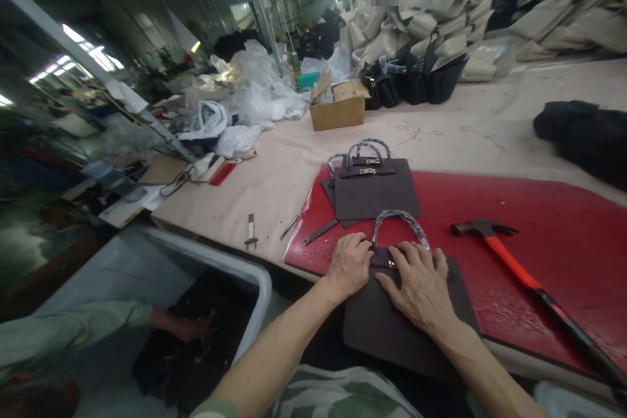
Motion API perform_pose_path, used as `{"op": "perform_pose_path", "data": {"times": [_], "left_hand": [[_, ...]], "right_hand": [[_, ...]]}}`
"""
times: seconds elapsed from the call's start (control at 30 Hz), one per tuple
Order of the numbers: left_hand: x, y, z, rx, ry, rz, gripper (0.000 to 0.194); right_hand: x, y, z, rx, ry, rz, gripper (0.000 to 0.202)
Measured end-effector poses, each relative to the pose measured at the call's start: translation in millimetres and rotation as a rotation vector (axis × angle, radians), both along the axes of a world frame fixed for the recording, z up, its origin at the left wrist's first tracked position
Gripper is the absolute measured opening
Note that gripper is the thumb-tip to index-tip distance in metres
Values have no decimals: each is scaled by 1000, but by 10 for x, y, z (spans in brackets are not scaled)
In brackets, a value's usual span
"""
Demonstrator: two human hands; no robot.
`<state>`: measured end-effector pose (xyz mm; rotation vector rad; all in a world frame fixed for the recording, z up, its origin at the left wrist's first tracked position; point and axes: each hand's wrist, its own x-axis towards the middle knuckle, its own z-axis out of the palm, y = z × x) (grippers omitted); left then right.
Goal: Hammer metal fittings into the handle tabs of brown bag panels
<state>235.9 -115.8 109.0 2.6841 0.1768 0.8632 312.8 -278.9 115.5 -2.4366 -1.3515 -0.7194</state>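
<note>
Pale cloth covered the tabletop (274,176) across the middle of the frame, with a red mat (490,192) toward the right. At lower centre, a dark bag panel (372,330) lay beneath both hands, its wrapped handle (404,216) arching away from the person and its lower part reaching past the mat's near edge. The small metal clasp (391,264) sat between the hands, closer to the right hand (424,284), on a strap whose long axis ran sideways. That hand's grip was spread, thumb apart from fingers, palm down over the panel. The left hand (349,268) bunched at the strap's left end; whether its grip pinched anything, I could not tell.
</note>
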Motion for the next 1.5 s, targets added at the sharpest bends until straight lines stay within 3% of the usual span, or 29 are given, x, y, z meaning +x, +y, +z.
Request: {"op": "perform_pose_path", "data": {"times": [0.13, 0.23, 0.4, 0.5, 0.67, 0.87, 1.03, 1.17, 1.27, 1.4, 1.5], "left_hand": [[-35, 87, 14, -83, -60, -19, 19], [-169, 326, 93, -109, -72, 89, 17], [-402, 930, 249, -56, 156, 414, 19], [-425, 1149, 301, -36, 327, 417, 26], [-334, 1173, 361, -28, 488, 299, 15], [-327, 1089, 379, -44, 491, 329, 6], [-440, 1084, 359, -298, 399, 403, 4], [-494, 1137, 338, -298, 337, 562, 8], [-511, 1303, 345, -245, 335, 680, 14], [-569, 1684, 375, -194, 335, 801, 16], [-633, 1926, 368, -190, 355, 841, 16]], "right_hand": [[83, 48, -31, 12, 30, 98, 49], [85, 35, -23, 5, 64, 87, 52], [30, 27, 37, -17, 147, 63, 52], [13, 31, 49, -17, 178, 48, 53], [2, 25, 58, -10, 200, 63, 57], [-18, 20, 73, -38, 207, 41, 61], [-8, 18, 71, -42, 187, 48, 59], [40, 25, 32, -12, 117, 79, 52], [88, 49, -8, 24, 65, 97, 53], [116, 77, -27, 48, 19, 116, 56], [120, 78, -25, 52, 9, 109, 57]]}}
